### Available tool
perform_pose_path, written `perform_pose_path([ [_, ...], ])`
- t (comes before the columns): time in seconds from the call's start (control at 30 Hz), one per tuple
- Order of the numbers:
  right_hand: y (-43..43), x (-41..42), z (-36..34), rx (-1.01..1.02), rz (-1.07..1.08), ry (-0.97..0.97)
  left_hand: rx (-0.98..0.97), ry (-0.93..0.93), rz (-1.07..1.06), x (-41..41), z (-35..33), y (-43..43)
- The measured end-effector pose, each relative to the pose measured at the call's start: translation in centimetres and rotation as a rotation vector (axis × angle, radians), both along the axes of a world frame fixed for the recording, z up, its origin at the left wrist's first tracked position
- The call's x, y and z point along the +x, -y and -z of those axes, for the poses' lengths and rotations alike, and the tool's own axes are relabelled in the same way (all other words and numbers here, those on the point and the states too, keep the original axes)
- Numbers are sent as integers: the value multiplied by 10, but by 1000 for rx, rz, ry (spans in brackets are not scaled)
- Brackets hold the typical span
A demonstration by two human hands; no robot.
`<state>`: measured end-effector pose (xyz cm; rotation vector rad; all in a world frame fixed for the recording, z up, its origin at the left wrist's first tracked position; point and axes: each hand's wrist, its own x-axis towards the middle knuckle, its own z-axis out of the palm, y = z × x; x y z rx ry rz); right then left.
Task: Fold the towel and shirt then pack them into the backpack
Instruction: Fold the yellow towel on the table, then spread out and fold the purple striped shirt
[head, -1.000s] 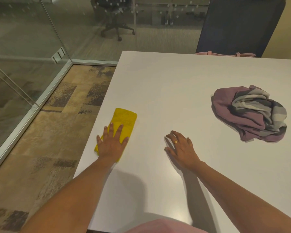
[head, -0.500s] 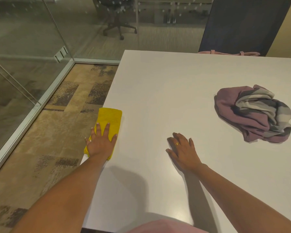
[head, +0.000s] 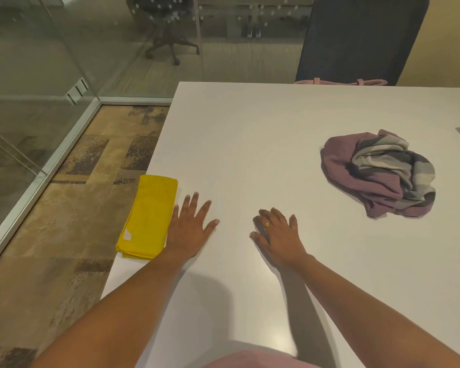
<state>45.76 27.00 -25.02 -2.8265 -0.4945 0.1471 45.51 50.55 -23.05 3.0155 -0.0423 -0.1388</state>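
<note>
1. Fingers (head: 205, 208) of the left hand (head: 190, 229): straight and spread, palm flat on the table (head: 250, 142), holding nothing. The little-finger side lies just beside the towel's right edge; I cannot tell whether they touch.
2. Right hand (head: 279, 239): flat on the table, fingers loosely extended and close together, nothing held. A gold ring (head: 266, 224) shows on one finger.
3. Towel (head: 149, 216): yellow, folded into a long narrow rectangle with stacked layers visible at its near end and a small pale tag near the near-left corner. It lies along the table's left edge, with that corner at or just past the edge.
4. Shirt (head: 377, 173): purple with grey and white stripes, crumpled in a heap on the right of the table, well apart from both hands.
5. Change from half a second ago: the left hand then lay on top of the towel; it is now off it, on bare table to the right. The right hand and the shirt have kept their places.
6. Surface: white, smooth tabletop, with arm shadows near the person.
7. Room: patterned brown carpet (head: 72, 208) on the left, a glass wall (head: 37, 62) with an office chair (head: 170, 35) behind it, a dark chair back (head: 361, 38) at the far side, and a pink strap (head: 340, 82) at the far edge.
</note>
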Motion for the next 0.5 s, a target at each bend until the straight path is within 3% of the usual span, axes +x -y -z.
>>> perform_pose_path([
  [0.2,39,16,-9,-68,235,51,-37,-164,93,8,2,35],
  [0.43,114,49,-32,-146,573,226,-60,-197,56,19,2,56],
  [0.5,131,57,-37,-158,639,157,-45,-189,56,18,3,57],
])
